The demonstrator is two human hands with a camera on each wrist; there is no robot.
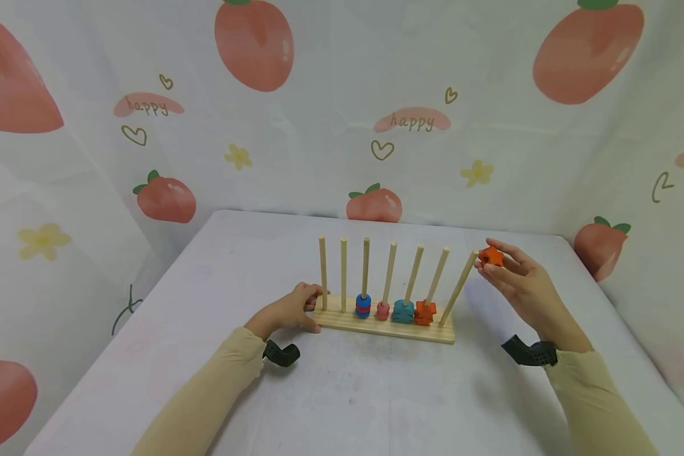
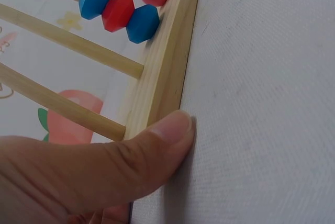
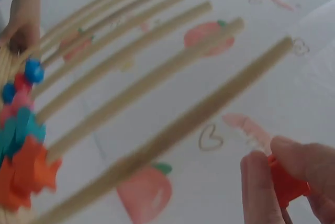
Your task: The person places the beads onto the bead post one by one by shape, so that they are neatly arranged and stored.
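A wooden base (image 1: pixel 376 326) with several upright pegs stands on the table. My left hand (image 1: pixel 291 310) grips its left end, the thumb (image 2: pixel 167 130) along the front edge. An orange star-shaped bead (image 1: pixel 492 257) is pinched between thumb and fingers of my right hand (image 1: pixel 519 285), right beside the top of the rightmost peg (image 1: pixel 459 288). Low on the middle pegs sit blue and red beads (image 1: pixel 363 306), pink beads (image 1: pixel 382 310), teal beads (image 1: pixel 403 311) and orange star beads (image 1: pixel 425 312). The two leftmost pegs and the rightmost one are bare.
A white cloth covers the table (image 1: pixel 348 392), and a white backdrop (image 1: pixel 319 139) with printed peaches rises behind it. A thin dark cord (image 1: pixel 126 309) shows at the left table edge. Dark wrist mounts (image 1: pixel 530 352) sit on both arms.
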